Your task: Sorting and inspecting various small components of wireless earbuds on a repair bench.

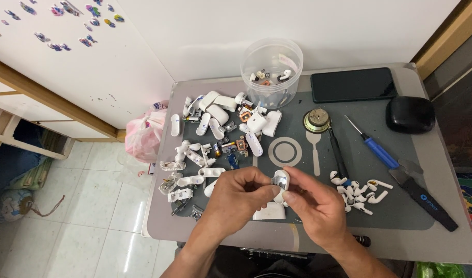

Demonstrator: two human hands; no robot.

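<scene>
My left hand [237, 198] and my right hand [314, 203] meet over the near middle of a grey work mat [400, 206]. Together they pinch a small white earbud-case shell [280, 181] with a shiny metal inner part, fingertips from both sides on it. A flat white piece [269, 213] lies on the mat just beneath the hands. Right of my right hand lies a cluster of white earbuds [360, 192]. To the left and beyond my left hand spreads a pile of white case halves and small circuit parts [215, 134].
A clear plastic tub [271, 69] holding a few parts stands at the back. A black phone [353, 84], a black case [410, 114], a round speaker [316, 120], a blue-handled screwdriver [376, 146] and a black pry tool [426, 198] lie right. A pink bag [146, 135] hangs off the table's left edge.
</scene>
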